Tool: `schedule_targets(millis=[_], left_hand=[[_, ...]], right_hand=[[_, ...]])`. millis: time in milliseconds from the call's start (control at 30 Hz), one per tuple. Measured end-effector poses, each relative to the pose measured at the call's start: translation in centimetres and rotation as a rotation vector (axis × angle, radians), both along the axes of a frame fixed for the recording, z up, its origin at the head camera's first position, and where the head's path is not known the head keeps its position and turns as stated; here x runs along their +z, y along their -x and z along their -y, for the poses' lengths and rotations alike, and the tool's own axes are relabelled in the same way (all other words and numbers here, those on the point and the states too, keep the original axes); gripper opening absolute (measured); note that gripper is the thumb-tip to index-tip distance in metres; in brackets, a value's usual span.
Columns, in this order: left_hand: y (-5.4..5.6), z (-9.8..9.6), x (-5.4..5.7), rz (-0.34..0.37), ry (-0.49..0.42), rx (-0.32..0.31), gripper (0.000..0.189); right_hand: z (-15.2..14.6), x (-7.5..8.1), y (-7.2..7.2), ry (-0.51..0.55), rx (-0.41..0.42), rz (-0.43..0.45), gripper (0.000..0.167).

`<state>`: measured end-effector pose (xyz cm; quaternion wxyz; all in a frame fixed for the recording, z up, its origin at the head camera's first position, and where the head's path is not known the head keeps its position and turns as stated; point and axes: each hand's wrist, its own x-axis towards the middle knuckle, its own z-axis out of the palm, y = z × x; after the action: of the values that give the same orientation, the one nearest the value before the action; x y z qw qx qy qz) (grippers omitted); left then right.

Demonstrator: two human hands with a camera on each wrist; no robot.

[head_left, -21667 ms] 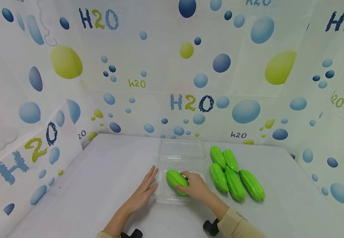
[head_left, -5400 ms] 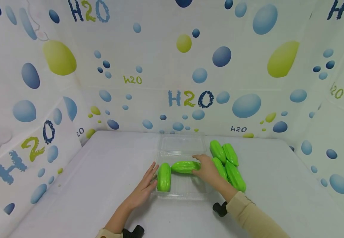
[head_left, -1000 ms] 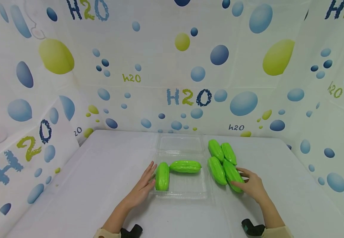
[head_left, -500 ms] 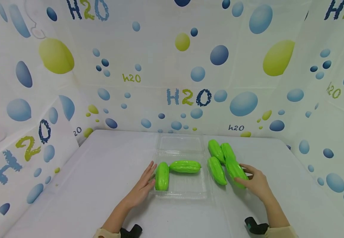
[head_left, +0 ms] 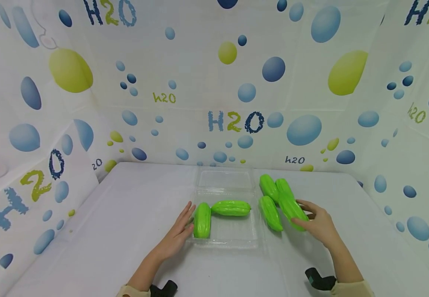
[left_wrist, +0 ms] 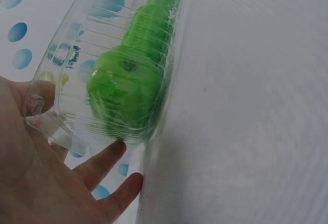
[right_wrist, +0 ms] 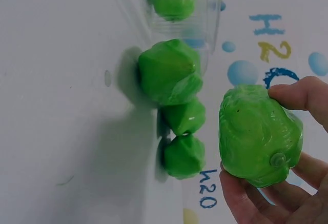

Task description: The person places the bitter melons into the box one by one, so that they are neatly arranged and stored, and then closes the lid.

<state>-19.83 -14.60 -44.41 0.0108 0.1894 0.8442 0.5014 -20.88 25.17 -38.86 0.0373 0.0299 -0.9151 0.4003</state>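
My right hand (head_left: 319,225) grips a green, ridged, cucumber-shaped vegetable (head_left: 293,208) between thumb and fingers. In the right wrist view this vegetable (right_wrist: 259,137) is lifted off the table, its stub end towards the camera. My left hand (head_left: 177,231) rests with extended fingers against the left side of a clear plastic clamshell box (head_left: 233,243). Inside the box, one green vegetable (head_left: 202,220) lies lengthwise at the left wall. Another vegetable (head_left: 231,208) lies crosswise, its left end against the first. The left wrist view shows the fingers at the box's ribbed wall (left_wrist: 77,106).
The box's lid (head_left: 226,180) lies folded open at the back. Right of the box are three more green vegetables, the near one (head_left: 271,213), the back left one (head_left: 269,187) and one (head_left: 283,185) partly covered by the held one. Patterned cloth walls (head_left: 184,136) enclose the white table (head_left: 132,198).
Since the oldest frame, a second vegetable has come to lie in the box. Over the last second my right hand has taken a vegetable from the group and lifted it. My left hand stays put.
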Motion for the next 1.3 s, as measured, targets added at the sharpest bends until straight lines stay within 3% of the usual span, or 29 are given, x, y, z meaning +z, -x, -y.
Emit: schedule_targets(millis=[533, 1300], left_hand=[[-0.1, 0.0, -0.1, 0.007, -0.013, -0.003, 0.052], [0.0, 0.0, -0.1, 0.005, -0.018, -0.003, 0.052]], right_hand=[[2.1, 1.5, 1.3, 0.019, 0.088, -0.045, 0.059], [6.1, 2.6, 3.1, 0.033, 0.231, -0.044, 0.057]])
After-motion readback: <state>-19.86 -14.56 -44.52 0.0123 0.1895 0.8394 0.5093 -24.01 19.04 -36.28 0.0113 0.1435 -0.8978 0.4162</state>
